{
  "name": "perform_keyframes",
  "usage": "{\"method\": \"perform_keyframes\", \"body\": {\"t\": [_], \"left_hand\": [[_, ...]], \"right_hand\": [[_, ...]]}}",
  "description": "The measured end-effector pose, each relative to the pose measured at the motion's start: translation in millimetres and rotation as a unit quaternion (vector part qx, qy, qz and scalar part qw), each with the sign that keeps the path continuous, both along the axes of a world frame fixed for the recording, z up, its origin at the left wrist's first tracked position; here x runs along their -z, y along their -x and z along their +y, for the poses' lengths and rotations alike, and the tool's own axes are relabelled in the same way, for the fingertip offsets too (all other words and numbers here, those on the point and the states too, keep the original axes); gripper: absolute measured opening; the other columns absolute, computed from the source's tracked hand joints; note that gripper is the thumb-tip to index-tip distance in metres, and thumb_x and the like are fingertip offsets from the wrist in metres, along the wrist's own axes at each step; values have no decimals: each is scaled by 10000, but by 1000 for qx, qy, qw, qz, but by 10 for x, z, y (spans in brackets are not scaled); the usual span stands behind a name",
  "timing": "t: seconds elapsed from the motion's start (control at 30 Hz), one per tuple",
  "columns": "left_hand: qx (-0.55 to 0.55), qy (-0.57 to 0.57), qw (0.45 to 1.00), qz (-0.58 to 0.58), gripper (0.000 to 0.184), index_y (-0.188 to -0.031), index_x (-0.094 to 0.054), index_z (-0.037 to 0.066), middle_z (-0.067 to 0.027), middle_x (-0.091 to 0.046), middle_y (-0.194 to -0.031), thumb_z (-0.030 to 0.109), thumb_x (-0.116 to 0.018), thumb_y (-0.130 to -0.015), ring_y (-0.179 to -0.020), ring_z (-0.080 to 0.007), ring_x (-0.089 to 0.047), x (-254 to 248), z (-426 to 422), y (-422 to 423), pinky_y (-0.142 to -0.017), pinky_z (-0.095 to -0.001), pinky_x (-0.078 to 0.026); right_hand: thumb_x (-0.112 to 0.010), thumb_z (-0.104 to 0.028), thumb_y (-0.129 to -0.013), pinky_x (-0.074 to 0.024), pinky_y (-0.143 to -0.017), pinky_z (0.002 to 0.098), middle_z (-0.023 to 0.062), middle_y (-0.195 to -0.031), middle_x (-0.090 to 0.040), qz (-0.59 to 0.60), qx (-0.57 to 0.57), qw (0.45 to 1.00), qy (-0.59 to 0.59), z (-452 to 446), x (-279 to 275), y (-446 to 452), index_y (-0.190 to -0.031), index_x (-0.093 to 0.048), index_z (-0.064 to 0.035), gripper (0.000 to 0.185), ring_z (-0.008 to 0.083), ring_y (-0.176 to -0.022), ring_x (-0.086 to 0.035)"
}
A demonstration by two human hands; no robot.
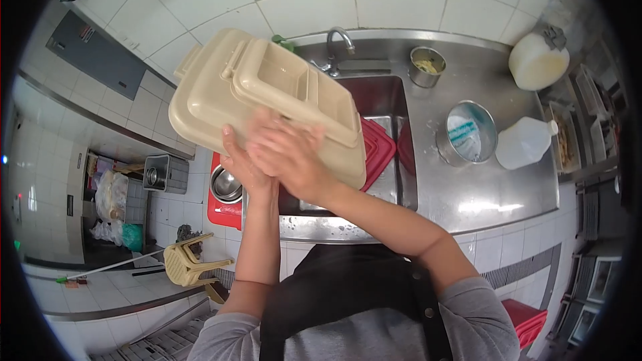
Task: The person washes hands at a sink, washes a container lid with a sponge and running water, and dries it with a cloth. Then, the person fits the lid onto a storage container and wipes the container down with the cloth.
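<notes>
A large beige plastic lid or tray with moulded compartments (pixel 207 103) is tilted over the left part of the sink. Both my hands are in front of its near side. My left hand (pixel 246 166) has its thumb up against the beige plastic, and its fingers are hidden behind my right hand. Across it lies my right hand (pixel 284 154), smeared by motion; whether it touches the plastic or my left hand I cannot make out. Below, a red plastic piece (pixel 378 154) sits inside the metal sink (pixel 406 190).
Behind the sink rises a faucet (pixel 340 40). On the steel counter are a small metal pot (pixel 426 67), a larger pot with a white bag (pixel 468 134), and a translucent jug (pixel 525 142). Metal bowls (pixel 226 185) are at left, above a beige stool (pixel 187 264).
</notes>
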State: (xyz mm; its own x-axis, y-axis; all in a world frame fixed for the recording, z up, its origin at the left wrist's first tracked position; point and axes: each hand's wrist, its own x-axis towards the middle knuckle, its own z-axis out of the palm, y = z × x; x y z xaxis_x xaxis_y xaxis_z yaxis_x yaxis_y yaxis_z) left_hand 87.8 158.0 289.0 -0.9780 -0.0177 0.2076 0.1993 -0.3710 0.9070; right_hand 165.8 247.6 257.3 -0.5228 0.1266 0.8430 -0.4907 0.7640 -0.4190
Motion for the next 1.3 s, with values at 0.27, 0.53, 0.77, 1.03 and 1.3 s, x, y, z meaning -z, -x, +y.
{"method": "perform_keyframes", "body": {"t": [0.27,0.53,0.77,1.03,1.3], "left_hand": [[4,-92,994,-60,525,-1294,-455,-45,-182,-548,-1255,375,-447,-981,-1110,-286,-595,-316,140,-55,-922,-406,-523],[7,-87,996,-19,571,-1332,-409,-34,-175,-526,-1267,404,-440,-967,-1147,-306,-575,-354,-219,18,-916,-436,-532],[97,-30,994,51,535,-1354,-424,79,-111,-524,-1305,428,-422,-949,-1160,-274,-572,-186,-222,-171,-949,-406,-513],[135,-81,987,6,525,-1350,-416,66,-113,-545,-1284,413,-433,-956,-1132,-261,-590,-97,-398,-140,-927,-387,-517],[53,26,995,83,445,-1162,-557,-34,-134,-626,-1093,351,-499,-945,-942,-223,-649,10,-448,-95,-817,-356,-546]], "right_hand": [[-768,-147,-695,-412,-969,481,38,-1213,-557,-18,194,977,-85,178,944,-575,-1283,-591,-189,615,240,-1111,-545],[-595,-18,-801,-384,-1004,406,207,-1213,-475,-222,109,952,181,1218,1281,-1137,-1364,-452,-47,582,381,-1161,-474],[-513,-57,-892,-402,-958,344,160,-1138,-534,-50,40,964,256,900,135,-439,-1225,-470,9,342,287,-1071,-529],[-634,-29,-757,-468,-676,338,127,-904,-568,-144,-58,986,64,1065,252,-364,-748,-550,8,92,272,-810,-578],[-582,-25,-751,-507,-687,406,156,-938,-584,-330,57,933,133,1058,459,-449,-831,-633,22,106,335,-803,-609]]}}
